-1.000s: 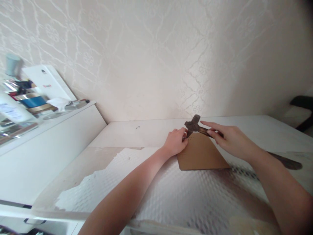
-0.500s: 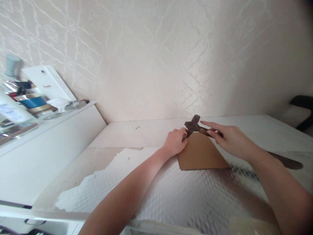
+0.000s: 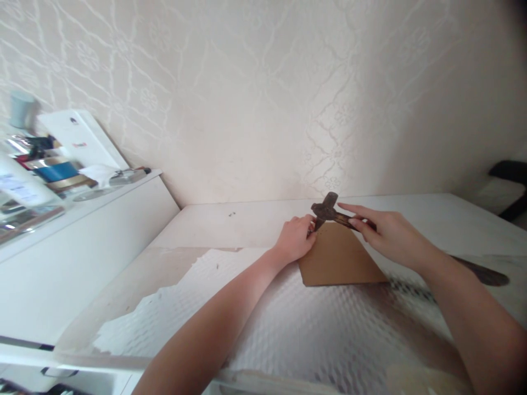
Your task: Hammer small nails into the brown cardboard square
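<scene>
In my right hand (image 3: 385,233) is a hammer (image 3: 324,211) with a dark, rusty head, gripped by its handle with the index finger stretched out. The hammer head is just above the far left corner of a flat brown cardboard piece (image 3: 340,258). My left hand (image 3: 295,238) rests at the cardboard's left edge, fingers curled beside the hammer head. Something small and dark shows between its thumb and fingers; I cannot make out what it is. Several tiny dark specks dot the cardboard near there.
A quilted silvery sheet (image 3: 193,291) covers part of the white table (image 3: 214,219). Under my right forearm lies a long dark tool (image 3: 486,271). A white cabinet (image 3: 82,241) on the left bears a white box (image 3: 82,137) and several bottles. A patterned wall (image 3: 247,109) stands behind.
</scene>
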`<state>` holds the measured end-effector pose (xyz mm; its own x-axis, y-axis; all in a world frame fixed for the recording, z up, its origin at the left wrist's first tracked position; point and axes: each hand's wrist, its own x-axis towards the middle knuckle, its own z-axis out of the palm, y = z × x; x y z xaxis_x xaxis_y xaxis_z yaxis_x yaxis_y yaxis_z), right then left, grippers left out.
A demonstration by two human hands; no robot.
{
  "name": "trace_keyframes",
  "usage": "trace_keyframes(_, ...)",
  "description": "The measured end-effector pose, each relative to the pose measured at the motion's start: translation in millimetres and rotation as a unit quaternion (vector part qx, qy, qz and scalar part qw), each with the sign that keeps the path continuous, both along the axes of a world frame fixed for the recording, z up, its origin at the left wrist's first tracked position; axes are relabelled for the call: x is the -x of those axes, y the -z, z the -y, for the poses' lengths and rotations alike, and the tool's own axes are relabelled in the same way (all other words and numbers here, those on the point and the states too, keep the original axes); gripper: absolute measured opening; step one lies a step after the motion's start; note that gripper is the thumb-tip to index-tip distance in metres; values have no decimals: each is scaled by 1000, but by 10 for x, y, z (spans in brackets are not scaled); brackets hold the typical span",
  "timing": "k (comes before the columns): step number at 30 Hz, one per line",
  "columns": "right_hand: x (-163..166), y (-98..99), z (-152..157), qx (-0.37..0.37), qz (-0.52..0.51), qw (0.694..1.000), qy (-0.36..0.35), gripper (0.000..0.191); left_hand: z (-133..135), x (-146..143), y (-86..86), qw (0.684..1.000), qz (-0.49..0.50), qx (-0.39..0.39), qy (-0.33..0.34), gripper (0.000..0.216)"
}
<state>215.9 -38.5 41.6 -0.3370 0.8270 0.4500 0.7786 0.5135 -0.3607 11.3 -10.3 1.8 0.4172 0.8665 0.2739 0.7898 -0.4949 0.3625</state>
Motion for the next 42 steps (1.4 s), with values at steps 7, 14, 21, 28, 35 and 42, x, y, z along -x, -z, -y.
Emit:
trace_keyframes(7,-1,12,-10,-6,-3,1000,-2,43,13,-7,-9,1000,0,7,-6,18)
trace_keyframes(14,10,6,-7,-2,-8,1000,1,43,5,-6,-2,1000,0,3,-5,18)
trace_keyframes(21,3,13,-9,-4,-6,1000,4,43,1,-3,5,1000,0,-5,-3,16)
trace_keyframes(28,2,11,-11,-10,-3,1000,3,43,4,5,8,1000,-4,-5,-3,18)
trace_keyframes(35,9,8,-7,-7,-12,1000,8,43,1,0,11,1000,-1,-5,-6,17)
trace_keyframes(42,2,20,-13,-3,-17,1000,13,43,-2,6,20,1000,9,-10,-2,17)
